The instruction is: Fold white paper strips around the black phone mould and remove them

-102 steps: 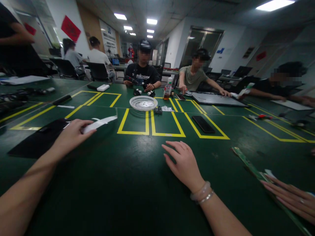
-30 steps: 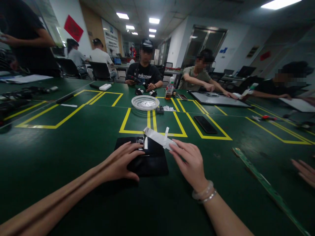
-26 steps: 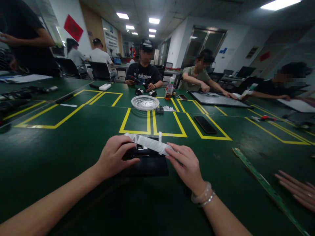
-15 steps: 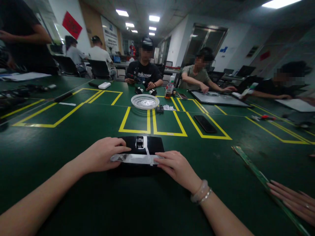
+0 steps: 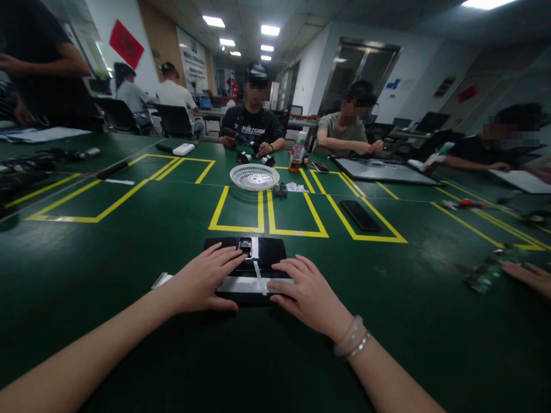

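Observation:
A flat black panel (image 5: pixel 279 250) lies on the green table before me. Near its far edge is a small white-rimmed opening (image 5: pixel 245 248) with a dark part inside. A wide pale ribbon-like strip (image 5: pixel 241 284) runs across the panel, crossed by a narrow strip of white tape (image 5: pixel 259 275). The strip's white end (image 5: pixel 162 280) sticks out past my left wrist. My left hand (image 5: pixel 202 278) rests on the panel's left half with fingers stretched out. On the right half, my right hand (image 5: pixel 303 289) lies with fingers extended, the fingertips on the strip's right end.
A white basket (image 5: pixel 255 184), a bottle (image 5: pixel 296 158) and a black phone (image 5: pixel 360 215) stand or lie beyond the panel. At right, a co-worker's hand (image 5: pixel 531 278) is at a green circuit board (image 5: pixel 486 272). Yellow tape rectangles (image 5: pixel 239 229) mark the table. Several people sit around it.
My left hand has slid right and forward over the strip, its fingers now spread flatter. My right hand stays nearly in place. The co-worker's circuit board has moved away to the right.

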{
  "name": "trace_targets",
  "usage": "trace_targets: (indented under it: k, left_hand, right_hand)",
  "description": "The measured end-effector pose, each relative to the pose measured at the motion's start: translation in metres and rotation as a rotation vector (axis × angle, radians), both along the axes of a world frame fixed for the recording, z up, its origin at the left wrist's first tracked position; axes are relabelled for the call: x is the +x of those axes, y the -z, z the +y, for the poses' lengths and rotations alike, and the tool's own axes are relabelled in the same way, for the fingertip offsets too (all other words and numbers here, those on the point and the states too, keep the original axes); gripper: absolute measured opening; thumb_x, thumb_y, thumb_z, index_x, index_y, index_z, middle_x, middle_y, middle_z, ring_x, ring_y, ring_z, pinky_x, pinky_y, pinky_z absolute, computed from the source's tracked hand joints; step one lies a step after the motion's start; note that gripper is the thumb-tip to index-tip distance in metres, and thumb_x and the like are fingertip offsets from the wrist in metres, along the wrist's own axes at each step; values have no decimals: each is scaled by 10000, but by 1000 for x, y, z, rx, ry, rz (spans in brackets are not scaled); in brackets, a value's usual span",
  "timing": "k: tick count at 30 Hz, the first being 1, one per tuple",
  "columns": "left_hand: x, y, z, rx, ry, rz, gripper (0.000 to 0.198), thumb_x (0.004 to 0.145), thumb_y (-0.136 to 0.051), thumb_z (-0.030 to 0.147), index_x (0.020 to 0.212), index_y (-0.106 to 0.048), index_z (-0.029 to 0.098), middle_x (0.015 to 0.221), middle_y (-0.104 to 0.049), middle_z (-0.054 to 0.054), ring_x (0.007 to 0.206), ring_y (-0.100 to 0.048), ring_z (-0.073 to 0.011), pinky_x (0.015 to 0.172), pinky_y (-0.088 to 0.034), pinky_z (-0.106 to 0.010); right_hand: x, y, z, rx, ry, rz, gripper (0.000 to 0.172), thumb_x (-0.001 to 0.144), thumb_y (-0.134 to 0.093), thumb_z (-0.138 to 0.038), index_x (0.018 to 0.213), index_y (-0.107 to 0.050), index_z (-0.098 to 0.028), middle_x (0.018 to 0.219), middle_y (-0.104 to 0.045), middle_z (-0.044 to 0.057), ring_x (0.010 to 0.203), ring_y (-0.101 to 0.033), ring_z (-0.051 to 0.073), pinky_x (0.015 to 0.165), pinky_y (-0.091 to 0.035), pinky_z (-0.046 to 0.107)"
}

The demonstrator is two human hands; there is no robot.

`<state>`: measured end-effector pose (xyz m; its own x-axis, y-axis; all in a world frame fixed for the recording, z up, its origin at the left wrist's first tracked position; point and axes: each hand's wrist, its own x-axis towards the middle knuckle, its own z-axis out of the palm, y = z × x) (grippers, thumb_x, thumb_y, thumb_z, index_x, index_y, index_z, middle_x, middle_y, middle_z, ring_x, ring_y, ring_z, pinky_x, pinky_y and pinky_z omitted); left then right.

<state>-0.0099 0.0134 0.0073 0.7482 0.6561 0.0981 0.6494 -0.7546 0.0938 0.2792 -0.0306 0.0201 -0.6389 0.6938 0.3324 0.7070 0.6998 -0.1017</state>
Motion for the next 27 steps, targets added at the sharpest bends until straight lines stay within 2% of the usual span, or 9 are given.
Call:
trace_targets:
  k: [4,9,13,16,20,24,27]
  left_hand:
    - [5,3,0,13,29,-19,958,785,-693,683,1534,-335,206,1525,-366,-134,1399,-347,-333,1190,-194,-519]
    - [14,-1,-3,44,39,-24,844,768,-773,543,1473,-435,225,1425,-487,-119,1319,-445,-315,1191,-214,-499]
    - [3,-10,3,83,-10,-66,750,743,-796,507,1389,-530,233,1382,-523,-108,1282,-478,-323,1184,-224,-521]
    - [-21,-17,17,127,-120,-101,632,779,-744,534,1316,-584,242,1376,-530,-99,1289,-468,-336,1178,-199,-553]
    - [-66,-25,40,187,-387,-132,605,795,-660,618,1246,-610,217,1331,-564,-115,1261,-480,-360,1144,-251,-542]
    - [-115,-29,55,200,-637,-43,649,842,-549,676,1192,-642,137,1255,-596,-153,1130,-552,-379,984,-406,-498]
    - [-150,-30,59,139,-798,-3,751,846,-466,740,1185,-651,95,1178,-623,-151,1058,-579,-374,867,-444,-452]
  right_hand:
    - [2,-2,2,64,23,58,276,923,-619,-304,1192,-677,-287,1236,-665,68,1172,-589,239,1075,-408,526]
    - [3,-5,0,82,25,72,268,941,-587,-283,1196,-671,-283,1231,-672,70,1168,-591,251,1060,-414,531]
    - [4,-6,-1,110,20,77,270,950,-571,-277,1203,-665,-271,1246,-665,76,1165,-593,246,1067,-408,527]
    - [6,-7,-1,134,21,83,277,947,-570,-263,1209,-659,-276,1250,-661,74,1159,-596,243,1057,-418,526]
    - [8,-6,1,140,28,79,284,938,-578,-244,1207,-660,-282,1248,-661,69,1157,-595,243,1053,-419,521]
    - [8,-5,2,106,39,62,280,941,-570,-235,1203,-660,-277,1216,-675,61,1133,-602,240,1049,-420,513]
    - [8,-5,2,81,44,53,255,943,-564,-225,1170,-673,-264,1163,-693,54,1089,-615,232,1027,-434,494]
